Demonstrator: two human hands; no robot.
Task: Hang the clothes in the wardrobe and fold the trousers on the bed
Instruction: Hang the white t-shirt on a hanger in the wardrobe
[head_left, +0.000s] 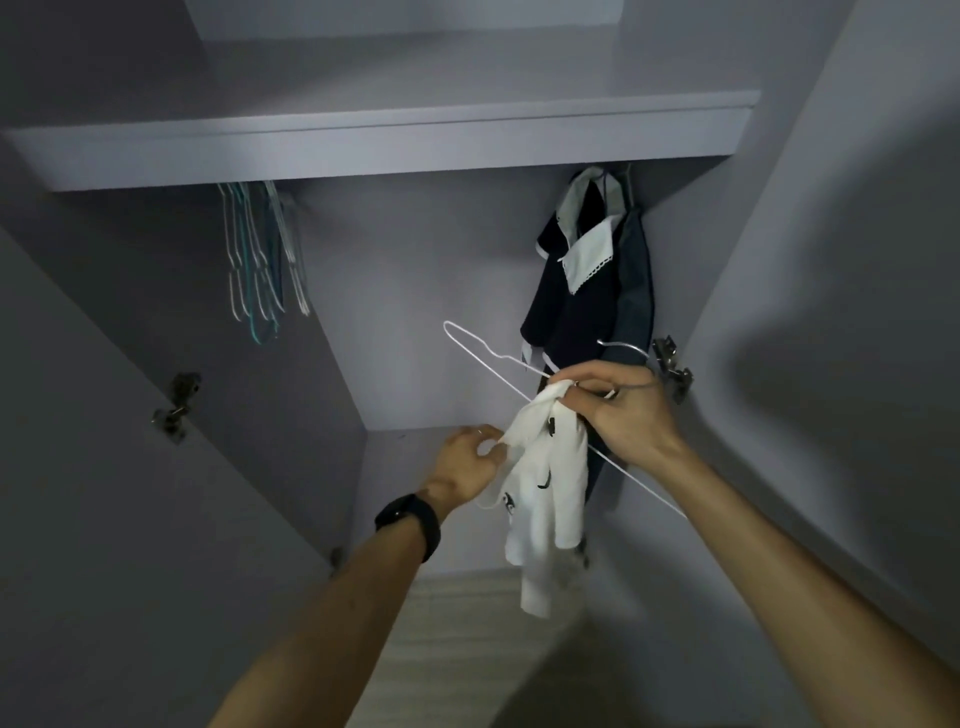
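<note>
I stand before the open wardrobe (405, 312). My right hand (623, 410) grips a white wire hanger (483, 358) together with the top of a small white garment (545, 499) with black marks. My left hand (470, 465) pinches the garment's left edge near its top. The garment hangs down between my hands. A dark dress with a white collar (582, 280) hangs at the wardrobe's right side.
Several empty wire hangers (260, 260) hang at the upper left under the shelf (384, 140). Both wardrobe doors stand open, with hinges (672, 366) on the right and on the left. A black band circles my left wrist (410, 522).
</note>
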